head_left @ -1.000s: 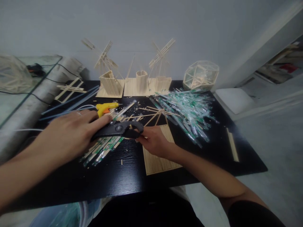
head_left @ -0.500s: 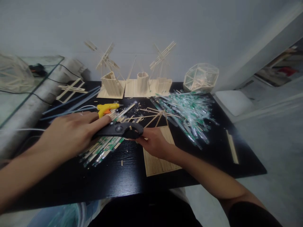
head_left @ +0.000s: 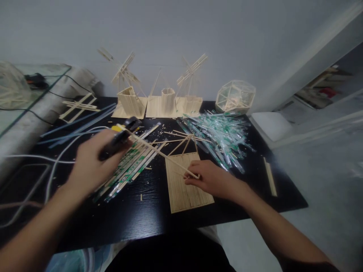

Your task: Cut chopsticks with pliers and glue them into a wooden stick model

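My left hand is closed around a black hand cutter, its head tilted up and away from me. A thin wooden stick is pinched by one end in my right hand. The stick slants up to the left, and its far end overlaps the cutter's head; whether they touch I cannot tell. Beneath my right hand lies a panel of wooden sticks, with a frame of thin sticks at its far edge. A yellow glue gun shows partly behind the cutter.
Bundles of wrapped sticks lie beside my left hand. A heap of clear-and-green wrappers is at the right. Along the back stand stick-built models and a faceted clear model. A white cable loops at the left.
My left hand has drawn back left and turned the cutter upward. My right hand has moved right and lower, so the stick's length now shows between the hands.
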Demonstrator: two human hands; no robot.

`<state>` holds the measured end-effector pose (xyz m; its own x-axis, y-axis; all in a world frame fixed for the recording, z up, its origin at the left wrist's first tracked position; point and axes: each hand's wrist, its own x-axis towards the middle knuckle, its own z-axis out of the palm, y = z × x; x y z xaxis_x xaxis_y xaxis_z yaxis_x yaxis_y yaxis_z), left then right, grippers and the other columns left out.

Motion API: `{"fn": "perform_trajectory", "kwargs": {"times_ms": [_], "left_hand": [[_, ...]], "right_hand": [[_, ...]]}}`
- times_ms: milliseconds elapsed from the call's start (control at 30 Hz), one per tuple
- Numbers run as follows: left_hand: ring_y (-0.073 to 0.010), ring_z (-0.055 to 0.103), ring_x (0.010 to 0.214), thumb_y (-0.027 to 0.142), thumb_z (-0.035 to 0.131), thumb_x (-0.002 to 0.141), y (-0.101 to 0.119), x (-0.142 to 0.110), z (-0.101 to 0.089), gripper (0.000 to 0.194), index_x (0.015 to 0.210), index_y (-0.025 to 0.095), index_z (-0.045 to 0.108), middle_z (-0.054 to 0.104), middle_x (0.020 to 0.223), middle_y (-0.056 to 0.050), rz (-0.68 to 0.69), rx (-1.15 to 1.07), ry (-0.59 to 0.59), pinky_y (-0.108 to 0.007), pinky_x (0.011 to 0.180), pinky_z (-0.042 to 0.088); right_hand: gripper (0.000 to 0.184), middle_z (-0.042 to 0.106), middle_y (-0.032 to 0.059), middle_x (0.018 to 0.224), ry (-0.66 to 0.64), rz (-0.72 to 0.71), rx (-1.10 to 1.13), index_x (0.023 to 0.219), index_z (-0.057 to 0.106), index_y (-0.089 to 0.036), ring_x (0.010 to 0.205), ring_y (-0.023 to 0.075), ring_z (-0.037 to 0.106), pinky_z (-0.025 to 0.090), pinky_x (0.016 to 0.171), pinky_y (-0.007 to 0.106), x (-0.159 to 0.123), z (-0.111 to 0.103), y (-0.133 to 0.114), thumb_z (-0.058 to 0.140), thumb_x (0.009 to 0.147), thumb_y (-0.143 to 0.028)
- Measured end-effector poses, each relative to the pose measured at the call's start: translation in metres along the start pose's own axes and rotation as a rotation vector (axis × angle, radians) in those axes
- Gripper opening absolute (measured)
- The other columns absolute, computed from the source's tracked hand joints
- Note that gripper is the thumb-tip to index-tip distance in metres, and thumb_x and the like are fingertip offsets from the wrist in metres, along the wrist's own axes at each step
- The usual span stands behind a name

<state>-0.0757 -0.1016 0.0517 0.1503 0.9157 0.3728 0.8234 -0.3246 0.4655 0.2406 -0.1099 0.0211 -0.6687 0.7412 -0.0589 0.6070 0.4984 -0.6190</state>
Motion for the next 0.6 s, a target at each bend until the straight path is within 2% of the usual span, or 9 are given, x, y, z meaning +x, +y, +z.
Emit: {"fn": "perform_trajectory", "kwargs": {"times_ms": [100,233,367,467,533,567,600], "left_hand": [[-0.0135,0.049,0.061,0.039,0.058,0.093,0.006,-0.001,0.027,0.029,0.071,0.021,0.054,0.055,0.067,0.003,0.025,-0.104,-0.084,-0.026,0.062,0.04],[-0.0178,0.058,0.069,0.046,0.053,0.093,0.012,-0.006,0.051,0.029,0.08,0.021,0.061,0.065,0.075,0.0,0.108,-0.188,-0.281,-0.029,0.067,0.045],[-0.0211,0.062,0.075,0.053,0.041,0.097,0.006,-0.017,0.065,0.041,0.084,0.02,0.06,0.066,0.08,-0.004,0.109,-0.187,-0.378,-0.033,0.072,0.047],[-0.0228,0.063,0.08,0.054,0.038,0.099,0.003,-0.024,0.071,0.042,0.089,0.02,0.06,0.066,0.085,-0.005,0.075,-0.153,-0.391,-0.036,0.075,0.048],[-0.0239,0.064,0.079,0.057,0.036,0.099,0.004,-0.027,0.073,0.045,0.091,0.02,0.06,0.066,0.085,-0.006,0.062,-0.122,-0.394,-0.037,0.074,0.048],[-0.0244,0.064,0.078,0.058,0.036,0.099,0.005,-0.028,0.073,0.046,0.091,0.02,0.06,0.066,0.085,-0.006,0.059,-0.104,-0.392,-0.037,0.072,0.048],[-0.0249,0.064,0.078,0.059,0.035,0.098,0.007,-0.029,0.074,0.047,0.091,0.02,0.059,0.065,0.084,-0.006,0.056,-0.089,-0.391,-0.037,0.071,0.048]], "right_hand": [[0.004,0.073,0.0064,0.087,0.017,0.11,-0.056,0.089,0.072,-0.015,0.079,0.0184,0.067,0.049,0.074,0.031,-0.004,0.015,0.015,0.071,0.092,-0.014],[0.007,0.07,0.0043,0.084,0.173,0.18,-0.102,0.086,0.067,-0.016,0.076,0.0173,0.064,0.046,0.071,0.029,-0.002,0.037,0.031,0.071,0.091,-0.014],[0.01,0.07,0.0056,0.086,0.293,0.155,-0.095,0.086,0.067,-0.016,0.082,0.019,0.065,0.048,0.075,0.031,-0.003,0.047,0.04,0.074,0.091,-0.021],[0.01,0.071,0.007,0.086,0.456,0.125,-0.044,0.086,0.068,-0.017,0.085,0.0209,0.065,0.05,0.079,0.034,-0.005,0.046,0.034,0.07,0.094,-0.022],[0.014,0.072,0.006,0.085,0.564,0.136,0.099,0.088,0.069,-0.018,0.081,0.0187,0.066,0.051,0.077,0.032,-0.006,0.043,0.022,0.061,0.099,-0.022],[0.016,0.073,0.0051,0.085,0.583,0.165,0.206,0.09,0.07,-0.018,0.077,0.017,0.067,0.051,0.074,0.031,-0.007,0.041,0.015,0.059,0.1,-0.024],[0.015,0.075,0.0048,0.089,0.546,0.179,0.321,0.095,0.07,-0.019,0.079,0.0164,0.069,0.052,0.073,0.029,-0.006,0.04,0.006,0.058,0.101,-0.027]]}}
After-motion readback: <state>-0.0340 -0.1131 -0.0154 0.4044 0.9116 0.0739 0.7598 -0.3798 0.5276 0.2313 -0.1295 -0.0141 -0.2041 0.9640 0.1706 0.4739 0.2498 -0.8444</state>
